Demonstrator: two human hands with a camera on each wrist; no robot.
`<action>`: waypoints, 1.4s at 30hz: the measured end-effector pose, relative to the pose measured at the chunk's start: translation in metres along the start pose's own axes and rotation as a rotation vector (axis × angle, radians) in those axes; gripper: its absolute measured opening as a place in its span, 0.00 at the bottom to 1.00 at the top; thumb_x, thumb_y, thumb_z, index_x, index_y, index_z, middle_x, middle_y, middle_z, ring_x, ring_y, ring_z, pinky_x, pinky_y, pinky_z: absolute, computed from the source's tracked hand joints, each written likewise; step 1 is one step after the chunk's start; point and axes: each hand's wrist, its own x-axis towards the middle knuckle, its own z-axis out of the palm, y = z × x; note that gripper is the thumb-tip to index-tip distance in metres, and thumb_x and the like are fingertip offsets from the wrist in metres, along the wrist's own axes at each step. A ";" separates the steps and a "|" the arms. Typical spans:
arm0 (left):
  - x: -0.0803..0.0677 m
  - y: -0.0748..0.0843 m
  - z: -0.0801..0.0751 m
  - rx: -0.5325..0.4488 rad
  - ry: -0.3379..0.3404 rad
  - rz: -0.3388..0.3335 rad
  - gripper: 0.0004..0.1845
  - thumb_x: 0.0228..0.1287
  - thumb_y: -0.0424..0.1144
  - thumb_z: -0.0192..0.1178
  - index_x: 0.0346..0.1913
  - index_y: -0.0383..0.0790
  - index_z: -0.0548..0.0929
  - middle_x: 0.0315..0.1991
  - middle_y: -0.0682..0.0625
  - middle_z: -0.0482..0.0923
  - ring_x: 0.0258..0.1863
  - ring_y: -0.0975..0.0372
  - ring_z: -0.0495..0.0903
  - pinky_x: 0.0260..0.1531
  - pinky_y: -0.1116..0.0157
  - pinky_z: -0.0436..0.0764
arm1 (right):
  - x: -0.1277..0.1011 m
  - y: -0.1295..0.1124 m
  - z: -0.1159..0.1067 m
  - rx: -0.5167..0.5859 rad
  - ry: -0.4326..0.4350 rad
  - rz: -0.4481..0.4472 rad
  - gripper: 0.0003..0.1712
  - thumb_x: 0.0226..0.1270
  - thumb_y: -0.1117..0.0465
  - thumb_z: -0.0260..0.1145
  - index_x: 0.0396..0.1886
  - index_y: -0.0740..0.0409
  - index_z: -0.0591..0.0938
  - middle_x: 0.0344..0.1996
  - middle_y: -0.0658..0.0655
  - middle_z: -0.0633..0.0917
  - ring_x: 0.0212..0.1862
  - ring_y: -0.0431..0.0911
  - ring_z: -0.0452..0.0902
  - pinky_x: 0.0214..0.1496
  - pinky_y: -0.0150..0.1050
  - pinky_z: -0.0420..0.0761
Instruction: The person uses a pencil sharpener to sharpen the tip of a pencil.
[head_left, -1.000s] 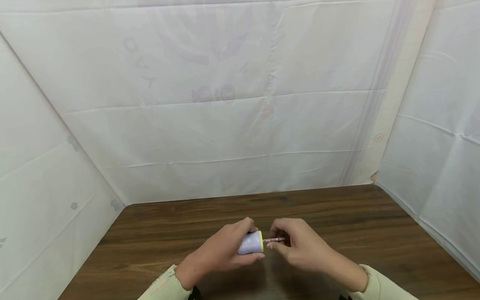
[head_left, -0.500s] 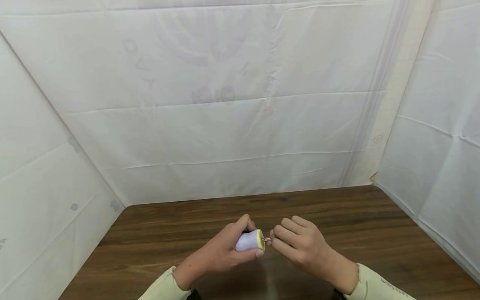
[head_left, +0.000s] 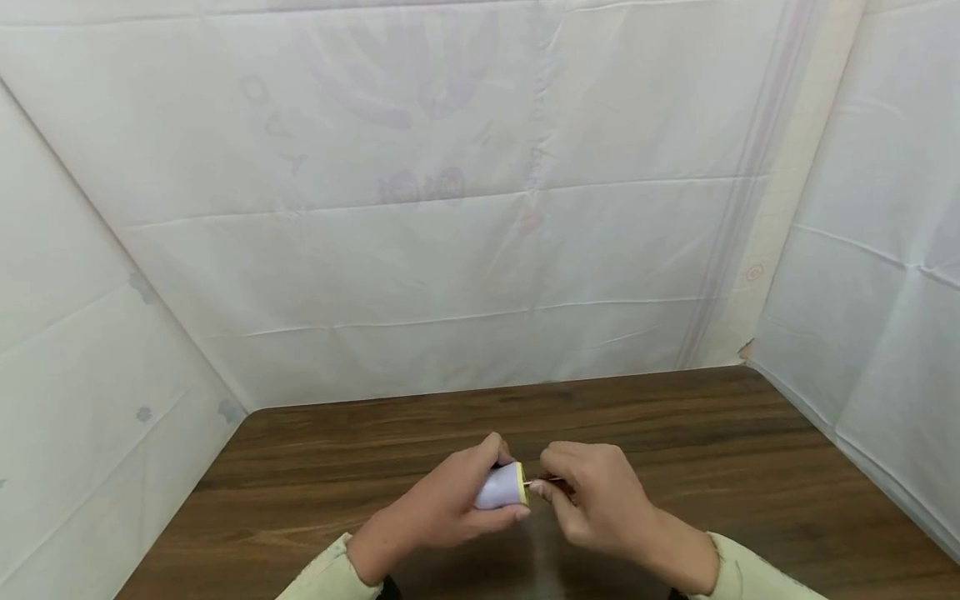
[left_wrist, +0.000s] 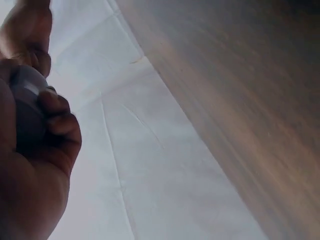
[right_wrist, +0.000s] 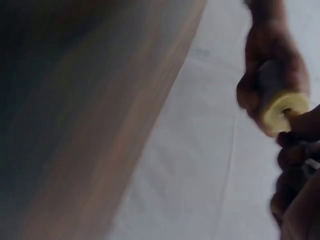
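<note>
My left hand [head_left: 442, 504] grips a lilac pencil sharpener [head_left: 495, 490], fingers and thumb curled round its barrel. Its yellow end faces right, and in the right wrist view that yellow face [right_wrist: 274, 114] has a round hole in the middle. A thin pencil [head_left: 528, 483] sits in the hole, its inserted tip hidden. My right hand [head_left: 603, 500] pinches the pencil close to the sharpener; the fingers cover much of its length. Seen from the left wrist, the sharpener [left_wrist: 30, 100] is dark and partly covered by the left fingers.
Both hands are above a dark brown wood-grain table [head_left: 337, 450]. White sheeting [head_left: 420, 275] with faint prints rises behind the table's far edge, and more sheeting [head_left: 877, 317] stands along the right side.
My right hand has rolled knuckles-up and then back round while holding the pencil. The left hand and the sharpener have stayed almost in place.
</note>
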 end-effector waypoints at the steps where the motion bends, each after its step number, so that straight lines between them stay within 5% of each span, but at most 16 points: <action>1: 0.000 0.000 0.001 0.057 0.000 0.008 0.21 0.73 0.51 0.69 0.50 0.45 0.69 0.40 0.56 0.78 0.30 0.73 0.75 0.28 0.77 0.77 | -0.001 -0.002 -0.001 0.058 -0.043 0.103 0.22 0.64 0.67 0.75 0.21 0.45 0.72 0.17 0.40 0.67 0.22 0.25 0.55 0.21 0.18 0.57; 5: 0.001 0.001 0.005 0.256 -0.018 0.076 0.24 0.72 0.54 0.70 0.50 0.43 0.69 0.41 0.56 0.76 0.31 0.73 0.72 0.30 0.81 0.72 | 0.000 -0.003 -0.009 0.301 -0.249 0.471 0.19 0.61 0.67 0.76 0.20 0.47 0.75 0.16 0.38 0.69 0.20 0.29 0.61 0.20 0.26 0.63; 9: 0.001 0.000 0.009 0.442 -0.024 0.226 0.25 0.71 0.54 0.71 0.50 0.42 0.70 0.41 0.56 0.73 0.33 0.71 0.70 0.33 0.80 0.72 | 0.002 0.005 -0.018 0.674 -0.458 0.800 0.18 0.69 0.62 0.71 0.23 0.66 0.75 0.15 0.44 0.68 0.18 0.36 0.58 0.19 0.32 0.61; 12: 0.001 -0.001 0.008 0.489 -0.017 0.253 0.25 0.70 0.55 0.72 0.49 0.43 0.70 0.40 0.57 0.72 0.33 0.71 0.70 0.34 0.79 0.72 | 0.002 0.012 -0.019 0.816 -0.536 0.895 0.21 0.73 0.61 0.69 0.27 0.74 0.75 0.15 0.45 0.66 0.17 0.37 0.53 0.18 0.32 0.58; 15: 0.001 -0.002 0.006 0.400 -0.023 0.165 0.25 0.70 0.55 0.72 0.49 0.44 0.70 0.42 0.58 0.76 0.34 0.73 0.71 0.34 0.80 0.71 | 0.001 0.014 -0.016 0.716 -0.516 0.740 0.14 0.72 0.61 0.71 0.30 0.67 0.81 0.18 0.44 0.73 0.19 0.35 0.62 0.19 0.32 0.65; 18: 0.000 -0.002 0.003 0.293 -0.009 0.063 0.24 0.71 0.56 0.71 0.49 0.45 0.70 0.43 0.58 0.78 0.33 0.73 0.72 0.32 0.80 0.72 | 0.001 0.012 -0.013 0.506 -0.382 0.556 0.07 0.69 0.62 0.75 0.34 0.53 0.84 0.24 0.43 0.80 0.25 0.34 0.73 0.26 0.32 0.76; 21: 0.000 -0.002 -0.001 0.212 0.021 0.000 0.23 0.72 0.56 0.70 0.50 0.46 0.71 0.42 0.58 0.77 0.31 0.72 0.74 0.30 0.78 0.74 | 0.001 0.010 -0.009 0.339 -0.218 0.374 0.12 0.66 0.64 0.79 0.34 0.46 0.82 0.29 0.42 0.82 0.28 0.34 0.77 0.29 0.31 0.80; 27: 0.002 0.001 -0.006 -0.026 0.078 -0.080 0.20 0.73 0.52 0.70 0.51 0.48 0.70 0.42 0.57 0.79 0.32 0.70 0.78 0.29 0.72 0.81 | 0.013 0.012 -0.002 -0.196 0.146 -0.329 0.11 0.79 0.60 0.68 0.32 0.55 0.85 0.30 0.48 0.82 0.28 0.38 0.72 0.29 0.28 0.72; 30: 0.003 0.004 -0.005 -0.152 0.079 -0.089 0.18 0.74 0.49 0.69 0.50 0.48 0.69 0.40 0.56 0.79 0.31 0.70 0.79 0.28 0.69 0.83 | 0.022 0.011 -0.005 -0.405 0.290 -0.531 0.18 0.83 0.61 0.62 0.28 0.60 0.85 0.27 0.51 0.83 0.26 0.42 0.71 0.28 0.31 0.67; 36: 0.004 0.007 -0.003 -0.255 0.044 -0.046 0.16 0.76 0.44 0.68 0.49 0.46 0.69 0.40 0.54 0.80 0.32 0.70 0.79 0.28 0.69 0.83 | 0.023 0.008 -0.005 -0.468 0.348 -0.630 0.20 0.80 0.70 0.57 0.22 0.58 0.80 0.23 0.50 0.78 0.24 0.40 0.65 0.25 0.27 0.59; 42: 0.002 0.005 -0.001 -0.103 0.044 -0.011 0.20 0.74 0.47 0.70 0.50 0.45 0.68 0.41 0.55 0.78 0.32 0.72 0.77 0.29 0.73 0.81 | 0.012 0.001 0.003 -0.307 0.216 -0.372 0.22 0.83 0.64 0.53 0.22 0.51 0.75 0.21 0.45 0.70 0.23 0.32 0.54 0.24 0.20 0.53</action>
